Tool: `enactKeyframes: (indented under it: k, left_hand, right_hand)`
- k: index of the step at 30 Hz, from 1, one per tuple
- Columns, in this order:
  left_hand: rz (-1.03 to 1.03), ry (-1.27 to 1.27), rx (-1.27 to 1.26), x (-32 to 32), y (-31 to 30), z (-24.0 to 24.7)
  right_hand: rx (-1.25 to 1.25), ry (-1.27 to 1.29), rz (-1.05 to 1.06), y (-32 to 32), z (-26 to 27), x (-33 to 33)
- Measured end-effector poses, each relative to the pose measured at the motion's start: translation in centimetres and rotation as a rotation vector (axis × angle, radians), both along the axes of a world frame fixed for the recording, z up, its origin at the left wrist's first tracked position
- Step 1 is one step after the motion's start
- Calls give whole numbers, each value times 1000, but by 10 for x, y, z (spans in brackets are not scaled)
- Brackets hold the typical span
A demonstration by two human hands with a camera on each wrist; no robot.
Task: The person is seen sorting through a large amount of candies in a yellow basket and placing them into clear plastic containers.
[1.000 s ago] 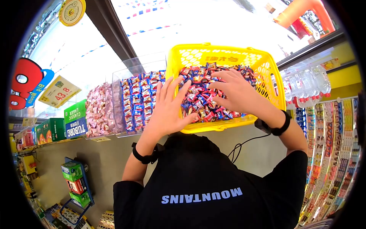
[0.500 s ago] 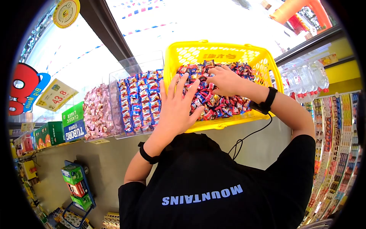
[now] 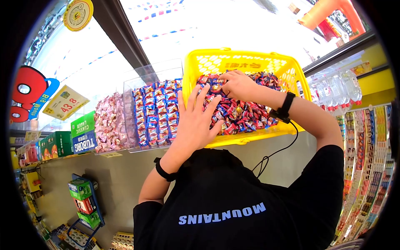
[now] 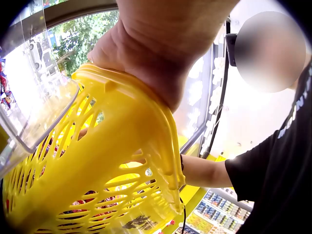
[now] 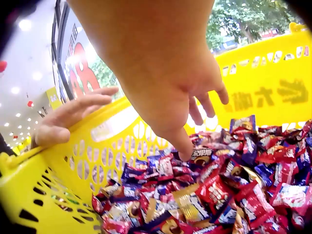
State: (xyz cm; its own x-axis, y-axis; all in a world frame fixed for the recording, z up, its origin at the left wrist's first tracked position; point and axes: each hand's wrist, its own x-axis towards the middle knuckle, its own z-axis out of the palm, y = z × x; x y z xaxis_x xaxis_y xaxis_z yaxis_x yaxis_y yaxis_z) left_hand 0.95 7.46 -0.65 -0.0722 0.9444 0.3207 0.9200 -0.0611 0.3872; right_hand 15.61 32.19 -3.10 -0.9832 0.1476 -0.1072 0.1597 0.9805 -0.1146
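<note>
A yellow shopping basket (image 3: 250,137) holds a heap of small wrapped candies (image 3: 239,112) in red, blue and gold. My left hand (image 3: 193,125) lies across the basket's left rim, fingers spread and nearly straight. In the left wrist view the heel of that hand (image 4: 151,63) sits over the rim. Inside the basket, my right hand (image 3: 241,86) reaches down to the candies near the far left. In the right wrist view its thumb tip touches a candy wrapper (image 5: 202,155), and its loosely bent fingers (image 5: 207,103) stand apart from the thumb with nothing between them.
Left of the basket, a clear acrylic bin (image 3: 133,89) holds blue-and-white candies (image 3: 156,114) in rows, beside pink-wrapped ones (image 3: 109,125). Water bottles (image 3: 339,89) stand at the right. A cable (image 3: 283,151) hangs from the right wrist. A window runs behind.
The right hand, spread over the candies a second ago, has drawn its fingers in and moved left and down to the heap. The left hand remains on the rim, slightly further right.
</note>
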Motion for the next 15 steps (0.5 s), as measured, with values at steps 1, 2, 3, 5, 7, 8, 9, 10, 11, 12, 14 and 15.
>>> enactKeyframes:
  k: [1,2,3,5,7,8,9,10,11,12,14,15]
  left_hand:
    - [5,-1,0,1,0,0]
    - [8,1,1,0,1,1]
    - [11,-5,-5,0,1,1]
    - [17,-10,-5,0,1,1]
    - [19,-39,24,0,2,-2]
    - [17,-60,42,1,2,-2]
    - [4,-84,72,1,1,0]
    - [-11,-109,99,2,0,3]
    - [-24,-136,127,3,-1,4]
    - [-58,-119,170,2,-1,1]
    - [-123,-83,249,1,-4,-6]
    - [-98,-95,261,3,-3,-2]
  right_hand:
    - [-38,11,-22,-3,10,-1]
    - [-75,25,-45,-7,22,-1]
    - [-134,34,-103,-19,42,-3]
    - [-275,141,-111,-39,69,3]
    - [-292,308,-40,-60,80,13]
    - [-242,421,31,-74,81,19]
    - [-210,496,66,-87,83,25]
    - [-227,499,55,-101,92,31]
    - [-186,547,31,-113,92,35]
    - [-146,592,9,-122,91,39]
    - [-241,624,-97,-136,73,44]
    - [-288,644,-151,-139,62,44]
